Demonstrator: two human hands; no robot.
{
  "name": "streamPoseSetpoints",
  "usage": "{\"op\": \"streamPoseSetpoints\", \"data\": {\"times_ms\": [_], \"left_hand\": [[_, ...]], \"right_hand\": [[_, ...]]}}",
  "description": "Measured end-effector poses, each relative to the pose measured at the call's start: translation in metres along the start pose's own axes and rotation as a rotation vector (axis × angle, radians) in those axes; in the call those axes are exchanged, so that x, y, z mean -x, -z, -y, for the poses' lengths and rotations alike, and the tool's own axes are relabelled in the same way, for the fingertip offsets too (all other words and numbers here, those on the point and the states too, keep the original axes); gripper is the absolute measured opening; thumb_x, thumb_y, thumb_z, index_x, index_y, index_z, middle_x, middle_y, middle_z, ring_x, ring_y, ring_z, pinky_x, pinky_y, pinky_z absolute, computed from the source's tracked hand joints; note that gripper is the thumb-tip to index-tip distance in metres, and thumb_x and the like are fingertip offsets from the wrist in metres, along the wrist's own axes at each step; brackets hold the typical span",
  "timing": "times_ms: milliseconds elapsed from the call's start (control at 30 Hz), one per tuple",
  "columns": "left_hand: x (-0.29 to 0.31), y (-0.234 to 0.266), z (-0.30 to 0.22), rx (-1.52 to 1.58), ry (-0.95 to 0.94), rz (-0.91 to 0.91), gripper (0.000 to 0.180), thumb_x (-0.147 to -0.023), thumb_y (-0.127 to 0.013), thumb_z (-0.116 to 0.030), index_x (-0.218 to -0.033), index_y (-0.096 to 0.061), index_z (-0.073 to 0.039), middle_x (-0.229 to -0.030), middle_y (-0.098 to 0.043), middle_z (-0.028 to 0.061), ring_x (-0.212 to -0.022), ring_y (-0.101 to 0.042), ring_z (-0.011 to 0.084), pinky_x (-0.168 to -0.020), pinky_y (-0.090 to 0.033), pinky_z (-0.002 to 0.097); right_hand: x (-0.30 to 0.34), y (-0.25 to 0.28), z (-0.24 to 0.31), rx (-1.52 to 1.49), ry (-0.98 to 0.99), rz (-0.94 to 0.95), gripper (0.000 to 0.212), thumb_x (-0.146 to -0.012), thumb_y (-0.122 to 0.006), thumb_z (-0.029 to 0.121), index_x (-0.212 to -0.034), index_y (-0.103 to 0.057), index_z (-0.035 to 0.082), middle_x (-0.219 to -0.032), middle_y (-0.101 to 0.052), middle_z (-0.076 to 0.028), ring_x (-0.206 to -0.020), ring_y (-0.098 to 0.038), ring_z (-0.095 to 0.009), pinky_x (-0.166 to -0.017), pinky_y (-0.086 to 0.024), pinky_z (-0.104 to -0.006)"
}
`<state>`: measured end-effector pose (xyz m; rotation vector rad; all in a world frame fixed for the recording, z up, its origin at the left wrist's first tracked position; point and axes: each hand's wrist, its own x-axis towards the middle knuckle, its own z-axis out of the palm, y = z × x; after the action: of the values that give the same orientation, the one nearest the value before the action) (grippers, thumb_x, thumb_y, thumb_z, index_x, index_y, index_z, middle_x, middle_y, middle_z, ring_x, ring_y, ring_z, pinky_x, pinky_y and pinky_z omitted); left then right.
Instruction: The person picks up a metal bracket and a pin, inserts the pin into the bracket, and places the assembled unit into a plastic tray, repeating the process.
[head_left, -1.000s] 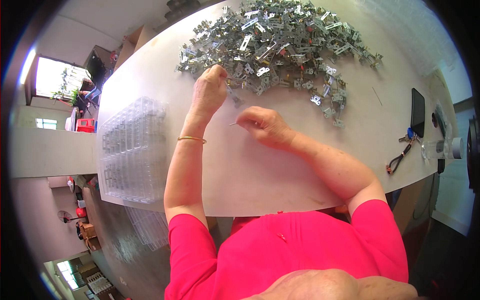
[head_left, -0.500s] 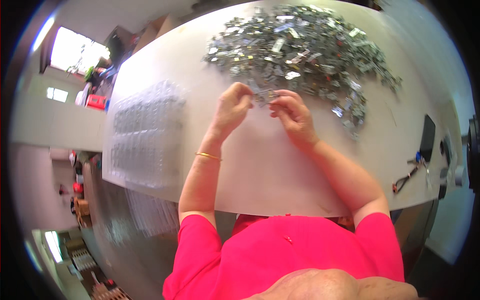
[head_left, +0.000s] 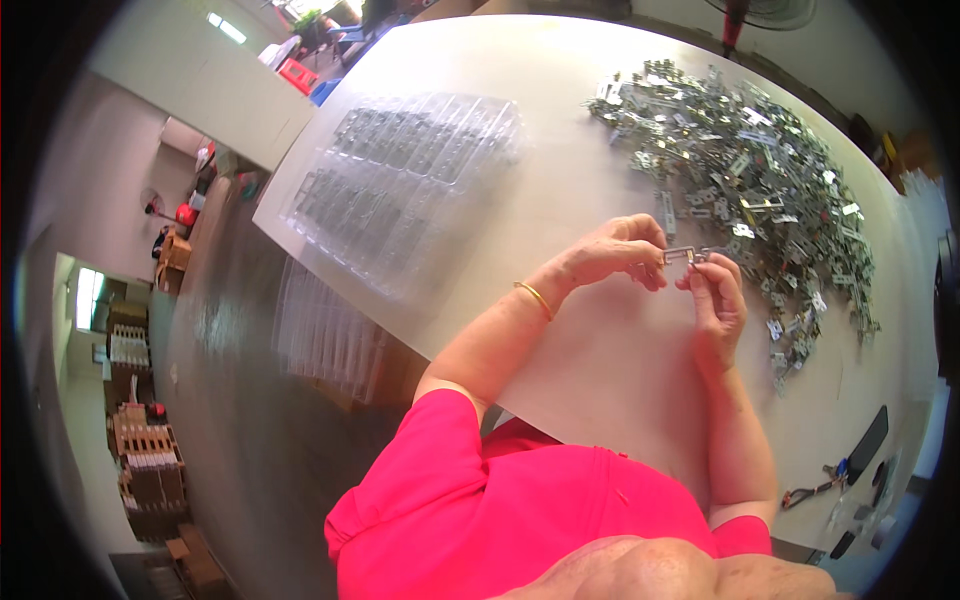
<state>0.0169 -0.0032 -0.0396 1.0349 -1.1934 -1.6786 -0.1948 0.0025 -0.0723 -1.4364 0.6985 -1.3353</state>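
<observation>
Between my two hands is a small silvery metal bracket [head_left: 680,255] with a cut-out in it. My left hand [head_left: 625,252], a gold bangle [head_left: 535,298] on its wrist, pinches the bracket's left end. The fingertips of my right hand [head_left: 718,305] are closed on its right end, where a smaller metal bit shows; whether that is a separate piece I cannot tell. Just beyond my hands, a large heap of similar metal parts [head_left: 745,175] spreads over the pale table [head_left: 570,365]. One longer metal strip [head_left: 668,212] lies at the heap's near left side, beside my left hand.
Clear plastic trays [head_left: 440,235] holding metal parts lie on the table's left. More clear trays [head_left: 325,330] are stacked lower down beside the table edge. At the right lie a dark phone-like slab [head_left: 868,445] and keys on a cord [head_left: 838,468]. Cartons [head_left: 155,470] stand far left.
The view has swung toward the left, so the table, heap and trays sit farther right in the picture. Both hands still hold metal near the heap, and the bracket shows more clearly now.
</observation>
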Motion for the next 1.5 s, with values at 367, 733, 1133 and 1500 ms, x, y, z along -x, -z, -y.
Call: {"op": "streamPoseSetpoints", "data": {"times_ms": [367,733,1133,1500], "left_hand": [[-0.003,0.000,0.019,0.142,0.122,0.191,0.031,-0.098,-0.062,-0.030,-0.106,-0.060,0.000,-0.080,-0.065,0.0074,-0.061,-0.067,0.0168,-0.056,-0.054,0.0280],[-0.008,-0.003,0.029,0.200,-0.033,-0.004,0.022,-0.097,-0.063,-0.024,-0.100,-0.059,-0.002,-0.071,-0.060,0.0037,-0.051,-0.058,0.0114,-0.044,-0.049,0.0255],[-0.004,-0.012,0.015,0.001,0.008,-0.165,0.019,-0.099,-0.061,-0.025,-0.095,-0.059,-0.006,-0.071,-0.061,0.0016,-0.054,-0.053,0.0055,-0.044,-0.040,0.0193],[-0.006,-0.017,0.013,-0.182,-0.063,-0.199,0.015,-0.098,-0.062,-0.017,-0.094,-0.058,-0.004,-0.069,-0.059,0.0006,-0.054,-0.050,0.0038,-0.044,-0.037,0.0195]], "right_hand": [[0.002,0.000,0.003,0.071,-0.043,0.106,0.012,-0.096,-0.056,-0.006,-0.106,-0.063,-0.001,-0.120,-0.050,-0.006,-0.091,-0.062,-0.013,-0.081,-0.054,-0.0261],[0.002,0.005,-0.002,0.092,-0.026,-0.027,0.015,-0.099,-0.055,0.000,-0.112,-0.063,0.003,-0.110,-0.057,-0.005,-0.086,-0.057,-0.010,-0.075,-0.051,-0.0238],[0.000,-0.003,0.004,0.063,-0.271,-0.041,0.011,-0.100,-0.060,0.011,-0.108,-0.064,0.005,-0.074,-0.061,0.001,-0.064,-0.056,-0.005,-0.055,-0.046,-0.0206],[0.001,0.002,0.005,0.128,-0.314,-0.044,0.012,-0.099,-0.061,0.010,-0.108,-0.064,0.005,-0.075,-0.062,0.001,-0.064,-0.056,-0.004,-0.055,-0.046,-0.0203]]}}
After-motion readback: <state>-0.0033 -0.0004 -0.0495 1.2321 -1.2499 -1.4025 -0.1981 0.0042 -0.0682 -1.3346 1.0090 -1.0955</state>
